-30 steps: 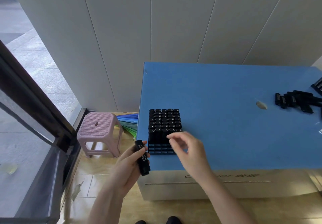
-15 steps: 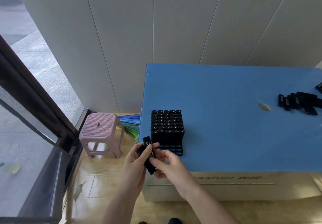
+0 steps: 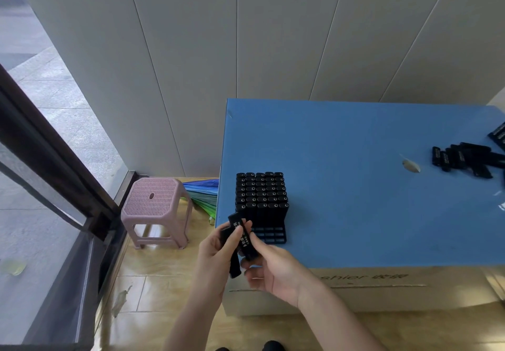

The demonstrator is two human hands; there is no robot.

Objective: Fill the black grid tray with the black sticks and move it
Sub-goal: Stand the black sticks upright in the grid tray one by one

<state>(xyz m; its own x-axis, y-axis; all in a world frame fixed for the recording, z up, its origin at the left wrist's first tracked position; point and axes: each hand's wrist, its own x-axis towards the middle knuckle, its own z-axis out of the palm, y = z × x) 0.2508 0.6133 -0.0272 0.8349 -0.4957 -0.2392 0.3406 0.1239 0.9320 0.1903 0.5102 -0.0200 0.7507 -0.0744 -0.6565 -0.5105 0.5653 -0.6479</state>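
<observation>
The tray [image 3: 269, 234] sat on the table [image 3: 355, 200] near its front-left corner, sticks [image 3: 261, 192] standing in its rear rows. Loose sticks [image 3: 461, 159] lay far right. A stool [image 3: 155, 200] stood left of the table.

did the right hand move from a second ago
Yes. The right hand has pulled back off the black grid tray toward the near edge of the blue table, and now pinches a long black stick beside the left hand.

One black grid tray [image 3: 269, 234] near the tabletop's [image 3: 355, 200] left edge carries black sticks [image 3: 261, 191], five across and roughly seven rows deep. The left hand [image 3: 216, 257] and right hand [image 3: 273, 271] share two held sticks [image 3: 244, 238]. The loose pile [image 3: 461, 158] at the right edge overlaps too much to count. There is one pink stool [image 3: 153, 200].
</observation>
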